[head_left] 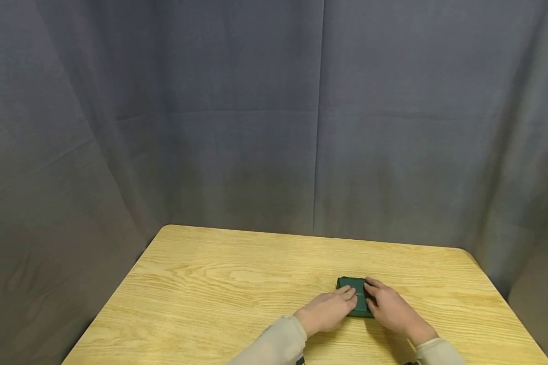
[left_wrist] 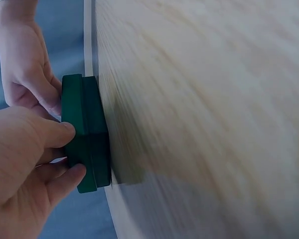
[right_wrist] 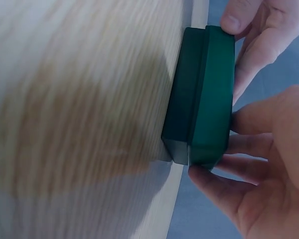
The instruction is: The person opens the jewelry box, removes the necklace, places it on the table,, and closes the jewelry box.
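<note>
A dark green lidded box (head_left: 357, 285) lies flat on the wooden table, with small faint lettering on top. Its lid (right_wrist: 212, 99) overhangs the narrower base (right_wrist: 182, 89). My left hand (head_left: 330, 310) holds the lid from the left, two fingertips at its edge in the left wrist view. From the right, my right hand (head_left: 394, 309) grips the same lid, one digit at a lower corner and other fingers over the top, as the right wrist view shows. The hands lie close together but apart, and they cover part of the lid.
The light wood-grain table (head_left: 201, 294) has rounded far corners. Grey-blue curtains (head_left: 237, 126) hang behind it and along both sides. Pale sleeves (head_left: 274, 344) cover both forearms.
</note>
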Motion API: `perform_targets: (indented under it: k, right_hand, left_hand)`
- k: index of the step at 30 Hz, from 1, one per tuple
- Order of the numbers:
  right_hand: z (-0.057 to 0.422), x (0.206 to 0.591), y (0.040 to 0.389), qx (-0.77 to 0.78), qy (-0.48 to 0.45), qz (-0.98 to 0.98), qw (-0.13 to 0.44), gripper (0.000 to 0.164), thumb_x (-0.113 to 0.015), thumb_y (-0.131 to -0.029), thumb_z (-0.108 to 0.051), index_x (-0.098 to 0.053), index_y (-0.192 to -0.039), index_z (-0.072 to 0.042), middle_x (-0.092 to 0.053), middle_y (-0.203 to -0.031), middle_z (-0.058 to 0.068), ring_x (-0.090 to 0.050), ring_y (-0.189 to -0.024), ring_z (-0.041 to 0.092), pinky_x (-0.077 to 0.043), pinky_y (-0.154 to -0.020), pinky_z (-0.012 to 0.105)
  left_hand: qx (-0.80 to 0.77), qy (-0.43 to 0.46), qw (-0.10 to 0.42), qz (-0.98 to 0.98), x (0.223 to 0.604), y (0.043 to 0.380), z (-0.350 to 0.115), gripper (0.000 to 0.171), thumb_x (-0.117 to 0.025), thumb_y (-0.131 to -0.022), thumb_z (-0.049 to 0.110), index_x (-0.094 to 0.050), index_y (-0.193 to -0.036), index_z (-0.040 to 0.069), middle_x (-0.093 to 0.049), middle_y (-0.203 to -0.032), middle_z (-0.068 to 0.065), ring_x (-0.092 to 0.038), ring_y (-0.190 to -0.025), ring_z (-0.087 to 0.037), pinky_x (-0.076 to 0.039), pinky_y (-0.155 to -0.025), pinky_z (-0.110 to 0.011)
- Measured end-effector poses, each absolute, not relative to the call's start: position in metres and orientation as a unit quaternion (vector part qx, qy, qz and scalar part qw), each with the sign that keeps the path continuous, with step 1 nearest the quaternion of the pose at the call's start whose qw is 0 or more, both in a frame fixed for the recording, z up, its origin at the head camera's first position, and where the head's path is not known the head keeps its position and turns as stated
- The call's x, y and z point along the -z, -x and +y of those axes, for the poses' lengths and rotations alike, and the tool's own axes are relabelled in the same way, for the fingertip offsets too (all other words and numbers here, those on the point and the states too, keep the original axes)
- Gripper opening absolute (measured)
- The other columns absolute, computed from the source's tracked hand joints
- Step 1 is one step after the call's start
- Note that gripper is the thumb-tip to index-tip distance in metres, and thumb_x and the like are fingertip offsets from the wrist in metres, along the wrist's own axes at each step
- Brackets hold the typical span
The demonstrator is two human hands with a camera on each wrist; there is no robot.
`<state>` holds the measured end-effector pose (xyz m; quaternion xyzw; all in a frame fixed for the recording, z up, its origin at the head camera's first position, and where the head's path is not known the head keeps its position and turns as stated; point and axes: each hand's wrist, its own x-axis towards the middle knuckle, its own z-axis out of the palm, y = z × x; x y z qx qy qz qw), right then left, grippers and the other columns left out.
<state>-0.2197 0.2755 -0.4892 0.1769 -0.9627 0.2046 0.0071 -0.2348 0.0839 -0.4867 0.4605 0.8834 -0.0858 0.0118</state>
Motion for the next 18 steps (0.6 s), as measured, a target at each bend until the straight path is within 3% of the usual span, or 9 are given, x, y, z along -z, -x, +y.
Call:
perform_targets:
  k: [18]
  right_hand:
    - [0.266, 0.488, 0.215, -0.179, -0.259, -0.949, -0.004, 0.041, -0.054, -0.095, -0.007, -0.047, -0.128, 0.017, -0.035, -0.14, 0.032, -0.043, -0.123, 0.045, -0.044, -0.09, 0.049]
  left_hand:
    - [0.058, -0.464, -0.002, 0.884, 0.488, 0.23, 0.059, 0.044, -0.053, -0.098, 0.021, -0.046, -0.141, 0.016, -0.037, -0.147, 0.001, -0.028, -0.136, -0.011, -0.028, -0.105, -0.019]
